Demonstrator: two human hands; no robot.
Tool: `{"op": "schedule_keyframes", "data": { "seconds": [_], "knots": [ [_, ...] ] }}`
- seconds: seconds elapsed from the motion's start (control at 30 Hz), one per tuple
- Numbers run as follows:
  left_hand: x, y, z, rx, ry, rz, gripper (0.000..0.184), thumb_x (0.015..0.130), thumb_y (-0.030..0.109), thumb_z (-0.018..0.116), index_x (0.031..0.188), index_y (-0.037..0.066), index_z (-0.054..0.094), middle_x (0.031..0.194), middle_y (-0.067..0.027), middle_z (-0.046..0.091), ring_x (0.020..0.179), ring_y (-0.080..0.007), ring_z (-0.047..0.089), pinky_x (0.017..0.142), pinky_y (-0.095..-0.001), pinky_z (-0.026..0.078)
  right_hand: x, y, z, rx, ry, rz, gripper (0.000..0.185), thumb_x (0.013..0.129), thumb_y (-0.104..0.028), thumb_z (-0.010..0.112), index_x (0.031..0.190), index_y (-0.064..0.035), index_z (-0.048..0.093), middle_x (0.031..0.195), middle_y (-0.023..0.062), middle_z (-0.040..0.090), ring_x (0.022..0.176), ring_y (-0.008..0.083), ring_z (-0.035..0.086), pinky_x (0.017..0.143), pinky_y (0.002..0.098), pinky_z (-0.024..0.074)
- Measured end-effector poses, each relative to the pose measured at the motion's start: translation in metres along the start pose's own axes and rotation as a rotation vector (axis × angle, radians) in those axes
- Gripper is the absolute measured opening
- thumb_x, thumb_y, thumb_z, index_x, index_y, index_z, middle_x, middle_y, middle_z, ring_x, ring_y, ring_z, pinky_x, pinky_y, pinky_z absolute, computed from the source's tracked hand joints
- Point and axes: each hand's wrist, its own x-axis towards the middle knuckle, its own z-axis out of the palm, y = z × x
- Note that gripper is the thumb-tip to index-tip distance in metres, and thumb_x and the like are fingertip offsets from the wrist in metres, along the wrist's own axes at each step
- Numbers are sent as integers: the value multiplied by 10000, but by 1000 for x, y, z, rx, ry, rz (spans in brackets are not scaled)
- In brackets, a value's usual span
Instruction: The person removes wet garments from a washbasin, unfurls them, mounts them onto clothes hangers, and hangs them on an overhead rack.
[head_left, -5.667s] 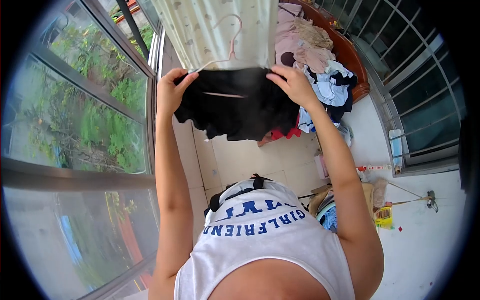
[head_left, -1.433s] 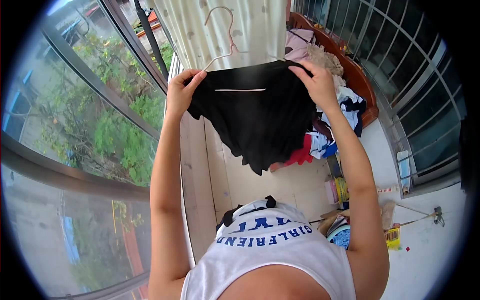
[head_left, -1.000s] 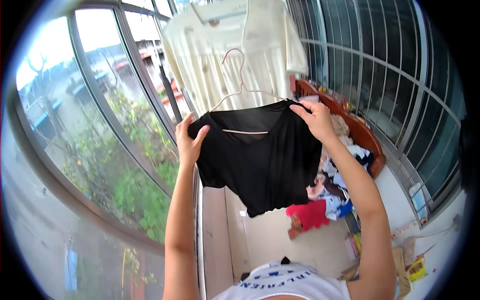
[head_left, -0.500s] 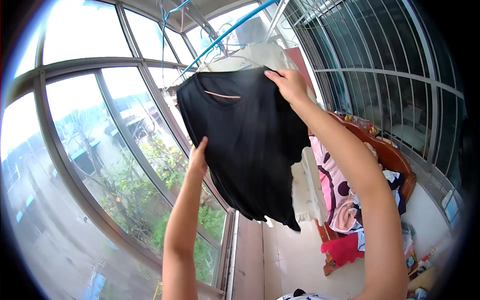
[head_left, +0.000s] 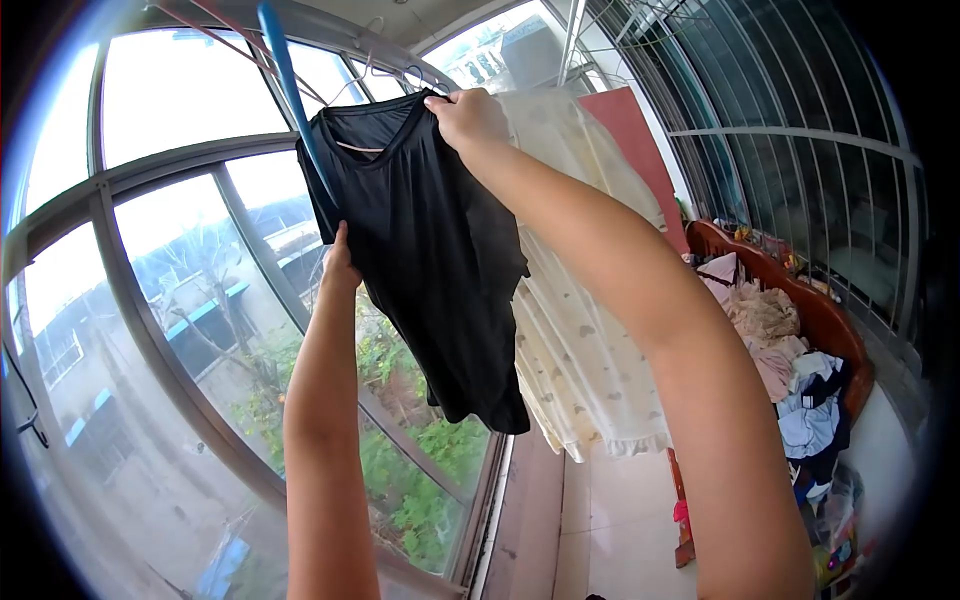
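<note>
A black shirt point(head_left: 430, 250) hangs spread in front of me, with the pinkish bar of a hanger point(head_left: 360, 149) showing inside its neckline. My right hand point(head_left: 470, 118) is closed on the shirt's upper right shoulder, by the collar. Lower down, my left hand point(head_left: 342, 262) grips the shirt's left side, thumb against the front and fingers mostly hidden. A blue pole point(head_left: 290, 80) slants down across the shirt's left shoulder toward my left thumb. Whether that hand also touches the pole, I cannot tell.
Behind the shirt hangs a long cream garment point(head_left: 590, 350) with a ruffled hem. Large windows point(head_left: 200, 240) line the left. Barred panes point(head_left: 790, 180) rise at right, above a wooden bench point(head_left: 850, 350) heaped with clothes point(head_left: 800, 420). Empty hangers point(head_left: 370, 75) hang overhead.
The shirt and both hands have shifted left and up in view. The blue pole now crosses in front of the shirt's left shoulder, and more of the cream garment shows.
</note>
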Motion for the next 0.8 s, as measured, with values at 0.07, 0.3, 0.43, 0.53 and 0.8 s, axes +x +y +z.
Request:
{"op": "schedule_keyframes", "data": {
  "seconds": [0.07, 0.3, 0.43, 0.53, 0.8],
  "knots": [
    [3, -2, -11, 7, 49, -39, 619, 800, 444, 611, 1219, 13, 463, 1197, -112, 539, 1080, -292, 519, 943, -431, 396, -2, 4, 1, -41, -31, -6, 366, 752, -455, 612, 851, -110, 684, 817, 107, 659, 795, 276, 631, 704, 373, 480],
    [-27, -28, -19, 104, 93, -220, 618, 802, 487, 577, 1206, 28, 494, 1190, -120, 546, 1069, -300, 521, 950, -433, 388, 9, 15, 16, -179, -216, -41, 357, 752, -447, 638, 926, -138, 675, 956, 87, 654, 920, 256, 617, 772, 361, 490],
    [-48, -45, -26, 184, -8, -246, 553, 753, 366, 693, 1147, 16, 526, 1125, -111, 581, 1014, -273, 563, 898, -396, 440, 13, 18, -10, -278, -202, -232, 397, 696, -464, 670, 913, -131, 674, 954, 105, 647, 896, 268, 617, 759, 371, 486],
    [-50, -68, -40, 210, -151, -151, 505, 759, 308, 702, 1102, -22, 534, 1042, -126, 611, 909, -245, 611, 782, -327, 504, 31, 50, -24, -74, -51, -414, 472, 635, -490, 709, 921, -118, 659, 950, 100, 645, 904, 265, 610, 758, 363, 481],
    [-100, -108, -19, 51, -253, -66, 636, 765, 326, 698, 1216, -39, 438, 1173, -104, 542, 1072, -227, 524, 915, -327, 420, -30, 119, -99, 469, -409, 73, 785, 649, -467, 751, 1160, 53, 459, 1064, 167, 578, 952, 219, 584, 831, 329, 470]
  ]
}}
